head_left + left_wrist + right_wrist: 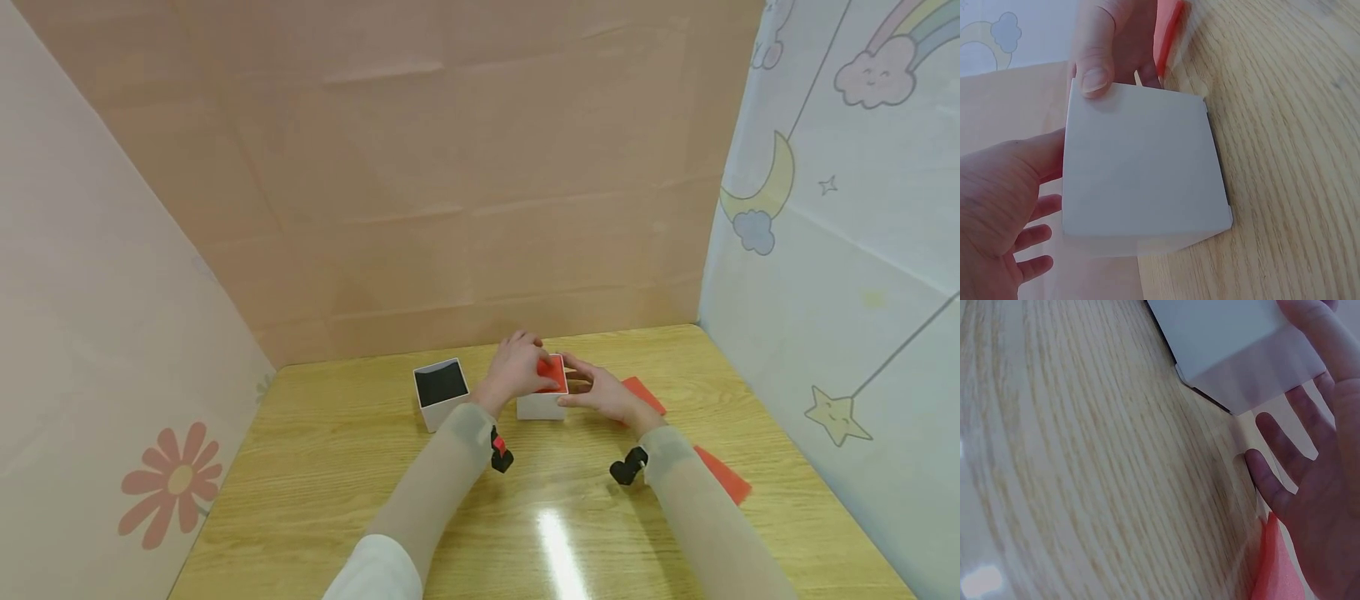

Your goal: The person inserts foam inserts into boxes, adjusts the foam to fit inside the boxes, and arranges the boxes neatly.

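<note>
A white box [542, 407] stands upright on the table with a red sheet [553, 375] in its open top. My left hand [517, 367] reaches over the box from the left, its thumb pressing down on the red sheet. In the left wrist view, the other fingers of that hand are spread beside the box, and the thumb tip is hidden behind its wall. From the right, my right hand [603, 393] holds the box by a corner, thumb on the near face. Its lower fingers are spread apart in the right wrist view.
To the left stands a second white box [442, 410] with a black inside [441, 383]. Beyond my right hand lies a red sheet [643, 395], and another red sheet [724, 475] is partly covered by my right forearm. Walls of cloth border the wooden table [330, 467].
</note>
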`<state>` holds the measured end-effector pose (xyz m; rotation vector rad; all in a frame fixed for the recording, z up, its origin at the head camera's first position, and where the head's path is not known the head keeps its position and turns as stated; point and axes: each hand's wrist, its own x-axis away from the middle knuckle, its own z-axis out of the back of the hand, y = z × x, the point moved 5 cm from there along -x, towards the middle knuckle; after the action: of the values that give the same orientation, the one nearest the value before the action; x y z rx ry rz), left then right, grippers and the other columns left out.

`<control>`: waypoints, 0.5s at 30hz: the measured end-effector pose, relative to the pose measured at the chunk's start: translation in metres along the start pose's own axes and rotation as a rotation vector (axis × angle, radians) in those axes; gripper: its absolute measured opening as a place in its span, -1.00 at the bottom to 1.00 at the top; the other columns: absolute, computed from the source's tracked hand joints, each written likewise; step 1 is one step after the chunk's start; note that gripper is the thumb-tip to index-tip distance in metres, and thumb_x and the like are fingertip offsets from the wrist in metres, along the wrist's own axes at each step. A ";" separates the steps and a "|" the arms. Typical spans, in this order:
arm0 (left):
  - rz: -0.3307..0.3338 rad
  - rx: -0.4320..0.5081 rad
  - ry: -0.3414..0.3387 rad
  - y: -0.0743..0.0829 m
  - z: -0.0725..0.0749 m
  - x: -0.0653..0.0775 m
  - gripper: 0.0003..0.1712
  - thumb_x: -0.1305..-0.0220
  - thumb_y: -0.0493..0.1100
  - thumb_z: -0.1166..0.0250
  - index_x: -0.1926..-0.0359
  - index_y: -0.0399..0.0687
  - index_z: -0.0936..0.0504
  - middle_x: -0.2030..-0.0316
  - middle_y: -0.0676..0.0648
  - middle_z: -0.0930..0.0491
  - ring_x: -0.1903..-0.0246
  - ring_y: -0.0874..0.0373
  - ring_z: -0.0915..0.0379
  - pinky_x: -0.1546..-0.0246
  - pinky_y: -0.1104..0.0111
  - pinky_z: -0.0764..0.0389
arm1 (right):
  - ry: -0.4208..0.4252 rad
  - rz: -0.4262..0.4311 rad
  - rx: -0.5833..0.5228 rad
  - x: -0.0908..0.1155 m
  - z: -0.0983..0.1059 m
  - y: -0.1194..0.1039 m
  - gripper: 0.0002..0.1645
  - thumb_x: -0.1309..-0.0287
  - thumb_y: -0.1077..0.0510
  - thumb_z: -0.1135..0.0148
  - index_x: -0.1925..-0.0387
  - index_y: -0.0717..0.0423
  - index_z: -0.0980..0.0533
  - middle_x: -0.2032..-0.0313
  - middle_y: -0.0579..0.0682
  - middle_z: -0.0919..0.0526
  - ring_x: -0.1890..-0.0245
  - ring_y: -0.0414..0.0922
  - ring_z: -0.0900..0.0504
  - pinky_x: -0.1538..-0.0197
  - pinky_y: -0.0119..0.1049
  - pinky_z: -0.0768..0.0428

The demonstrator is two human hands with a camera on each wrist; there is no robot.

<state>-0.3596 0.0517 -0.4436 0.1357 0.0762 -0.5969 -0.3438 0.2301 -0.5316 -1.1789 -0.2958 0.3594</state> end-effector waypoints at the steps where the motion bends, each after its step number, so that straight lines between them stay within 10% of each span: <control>1: 0.001 -0.002 0.000 0.000 0.000 0.000 -0.47 -0.21 0.37 -0.55 -0.06 0.22 -0.86 -0.27 0.05 -0.57 -0.33 0.04 -0.32 -0.42 0.03 -0.37 | 0.001 0.000 0.002 0.000 0.000 0.000 0.28 -0.26 -0.05 -0.58 -0.75 -0.12 0.04 -0.65 0.12 -0.14 -0.48 0.32 -0.38 -0.37 0.22 -0.51; 9: -0.012 0.027 0.010 0.000 0.001 0.000 -0.50 -0.25 0.32 -0.54 -0.09 0.22 -0.84 -0.27 0.04 -0.58 -0.33 0.04 -0.34 -0.43 0.05 -0.37 | 0.011 -0.019 0.006 0.002 0.000 -0.001 0.28 -0.27 -0.05 -0.58 -0.75 -0.15 0.04 -0.64 0.12 -0.17 -0.48 0.30 -0.39 -0.39 0.21 -0.49; 15: -0.046 0.238 0.040 -0.017 0.005 0.006 -0.40 -0.45 0.20 -0.40 -0.38 0.08 -0.65 -0.39 -0.04 -0.52 -0.43 -0.02 -0.32 -0.47 0.08 -0.36 | 0.005 0.000 0.035 0.001 0.001 0.001 0.26 -0.29 -0.07 -0.56 -0.75 -0.20 0.05 -0.66 0.13 -0.13 -0.50 0.31 -0.35 -0.40 0.25 -0.46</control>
<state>-0.3640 0.0343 -0.4413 0.3774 0.0471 -0.6480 -0.3433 0.2313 -0.5321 -1.1451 -0.2842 0.3598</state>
